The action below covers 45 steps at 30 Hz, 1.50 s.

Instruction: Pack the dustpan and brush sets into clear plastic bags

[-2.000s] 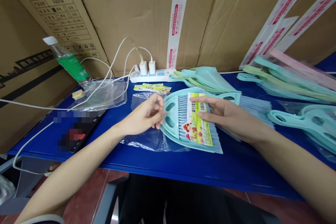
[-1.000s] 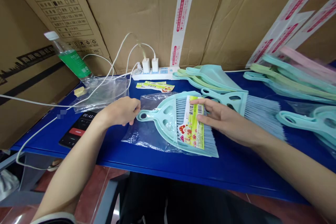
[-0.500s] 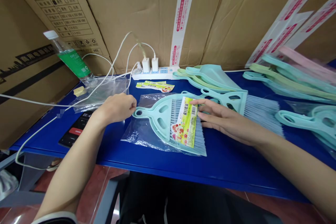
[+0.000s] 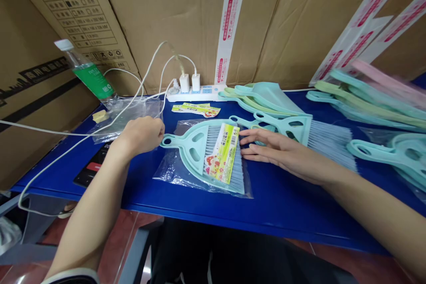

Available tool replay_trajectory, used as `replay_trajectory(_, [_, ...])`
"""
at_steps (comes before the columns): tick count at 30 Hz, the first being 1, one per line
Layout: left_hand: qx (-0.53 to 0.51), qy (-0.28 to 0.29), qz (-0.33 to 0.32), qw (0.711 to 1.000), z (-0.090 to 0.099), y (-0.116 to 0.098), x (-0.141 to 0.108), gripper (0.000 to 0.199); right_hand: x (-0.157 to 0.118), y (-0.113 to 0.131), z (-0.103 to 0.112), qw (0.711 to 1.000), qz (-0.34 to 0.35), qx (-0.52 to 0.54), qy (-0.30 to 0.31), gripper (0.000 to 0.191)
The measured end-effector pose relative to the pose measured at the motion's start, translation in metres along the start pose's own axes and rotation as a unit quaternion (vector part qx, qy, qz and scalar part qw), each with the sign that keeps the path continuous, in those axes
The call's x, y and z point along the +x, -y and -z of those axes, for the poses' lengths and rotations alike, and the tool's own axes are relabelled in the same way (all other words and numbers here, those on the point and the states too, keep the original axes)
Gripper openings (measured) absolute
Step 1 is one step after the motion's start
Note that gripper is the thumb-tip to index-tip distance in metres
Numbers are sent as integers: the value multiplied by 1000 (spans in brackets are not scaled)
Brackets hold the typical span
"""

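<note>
My left hand (image 4: 143, 135) is closed at the looped handle end of a mint dustpan (image 4: 173, 140). A blue-bristled brush (image 4: 210, 142) lies on the pan, with a yellow-green printed card (image 4: 222, 153) on top. Clear plastic bag film (image 4: 169, 171) shows under and around the set. At the bristle side, my right hand (image 4: 262, 146) is open, its fingers apart and near the right edge of the card.
Mint and green dustpans (image 4: 274, 100) and another brush (image 4: 333, 142) lie behind my right hand. More sets (image 4: 389, 155) are at the right. A power strip (image 4: 199, 93), spare cards (image 4: 196, 108), a bottle (image 4: 93, 80), a phone (image 4: 88, 171) and white cables occupy the back and left.
My left hand has moved left, and the dustpan, brush and card have shifted left with it, while the bag's left part stayed put. My right hand has moved slightly left.
</note>
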<state>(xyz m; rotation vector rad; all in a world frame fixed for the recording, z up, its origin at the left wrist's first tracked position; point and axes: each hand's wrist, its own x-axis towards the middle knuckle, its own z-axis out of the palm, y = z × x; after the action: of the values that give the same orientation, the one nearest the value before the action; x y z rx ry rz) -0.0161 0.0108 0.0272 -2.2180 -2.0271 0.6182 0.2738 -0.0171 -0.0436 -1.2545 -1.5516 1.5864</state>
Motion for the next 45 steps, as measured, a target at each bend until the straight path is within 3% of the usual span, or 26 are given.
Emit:
replay_trajectory(12, [22, -4, 58, 998, 1, 0, 2, 31, -3, 5, -3, 1000, -8, -3, -2, 50])
replay_trajectory(31, [28, -43, 69, 996, 5, 1, -9, 31, -6, 9, -5, 999, 5, -39, -1, 59])
replay_trajectory(39, [43, -61, 99, 992, 1, 2, -3, 36, -6, 10, -3, 992, 40, -117, 10, 52])
replay_trajectory(45, [26, -104, 24, 994, 2, -10, -5, 40, -7, 11, 0, 991, 54, -120, 2, 53])
